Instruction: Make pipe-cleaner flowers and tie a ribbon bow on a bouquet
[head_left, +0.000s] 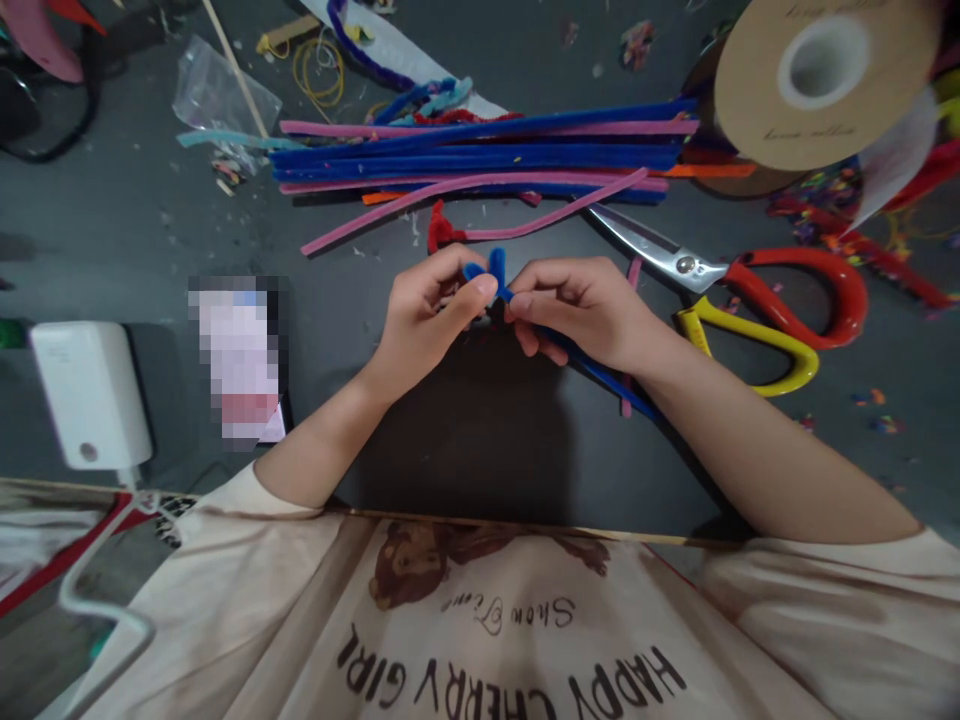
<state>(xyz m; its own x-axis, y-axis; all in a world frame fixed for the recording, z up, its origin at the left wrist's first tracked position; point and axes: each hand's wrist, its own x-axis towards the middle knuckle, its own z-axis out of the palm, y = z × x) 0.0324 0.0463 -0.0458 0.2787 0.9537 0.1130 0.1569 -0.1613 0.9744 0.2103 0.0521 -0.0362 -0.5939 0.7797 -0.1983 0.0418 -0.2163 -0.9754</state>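
Note:
A blue pipe cleaner (498, 264) is held between my two hands over the near part of the table, its upper end bent into small loops. My left hand (435, 305) pinches the looped part between thumb and fingers. Close beside it, my right hand (577, 305) grips the same stem, and the long tail runs down to the right beneath my wrist. Just beyond my fingers lies a pink pipe cleaner with a red twisted piece (444, 228) at its end. Parts of the stem are hidden by my fingers.
A bundle of blue and pink pipe cleaners (480, 156) lies across the far side. Scissors (685, 264) with red and yellow handles rest at right, near a ribbon spool (750, 90). At left are a phone (238, 360) and a white power bank (90, 395) with a cable.

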